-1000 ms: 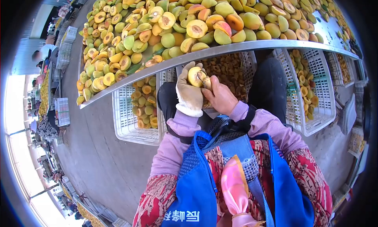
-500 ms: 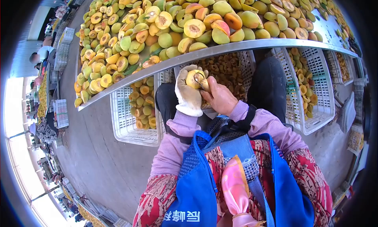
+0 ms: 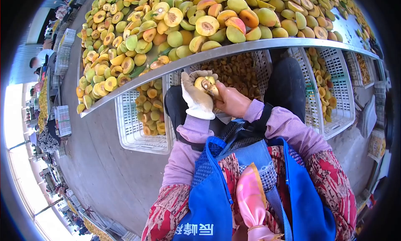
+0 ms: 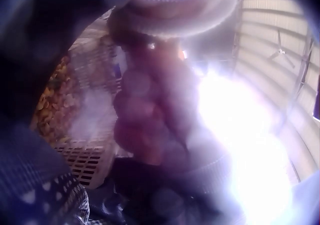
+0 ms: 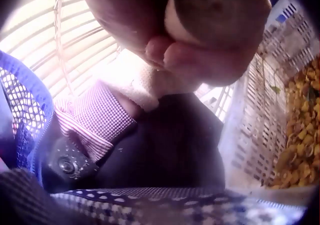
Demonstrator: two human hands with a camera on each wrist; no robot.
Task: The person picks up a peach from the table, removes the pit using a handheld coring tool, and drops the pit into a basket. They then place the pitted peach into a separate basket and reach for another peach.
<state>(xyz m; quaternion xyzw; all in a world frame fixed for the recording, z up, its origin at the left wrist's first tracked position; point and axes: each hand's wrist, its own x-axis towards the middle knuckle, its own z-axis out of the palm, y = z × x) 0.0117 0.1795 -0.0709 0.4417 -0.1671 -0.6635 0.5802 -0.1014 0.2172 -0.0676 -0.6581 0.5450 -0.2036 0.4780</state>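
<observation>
In the head view my white-gloved left hand (image 3: 195, 94) grips a yellow halved fruit (image 3: 204, 82), cut face up, just below the metal table's edge. My bare right hand (image 3: 227, 100) presses against it from the right and holds a small tool (image 3: 213, 90) whose tip sits at the fruit's pit. In the right wrist view the right hand's fingers (image 5: 200, 55) curl round a round brownish handle (image 5: 220, 10). The left wrist view is blurred and overexposed; only a dim hand shape (image 4: 150, 115) shows.
A metal table (image 3: 259, 45) carries a large heap of whole and halved yellow-green fruit (image 3: 175, 24). Beneath it stand white plastic crates (image 3: 133, 136), one with fruit halves, one with pits (image 3: 238, 72), another to the right (image 3: 334, 86). Concrete floor lies to the left. A blue apron covers my lap.
Both hands stay together on the fruit and have shifted slightly up and left in view. The fruit has turned a little in the glove while the tool works at its pit.
</observation>
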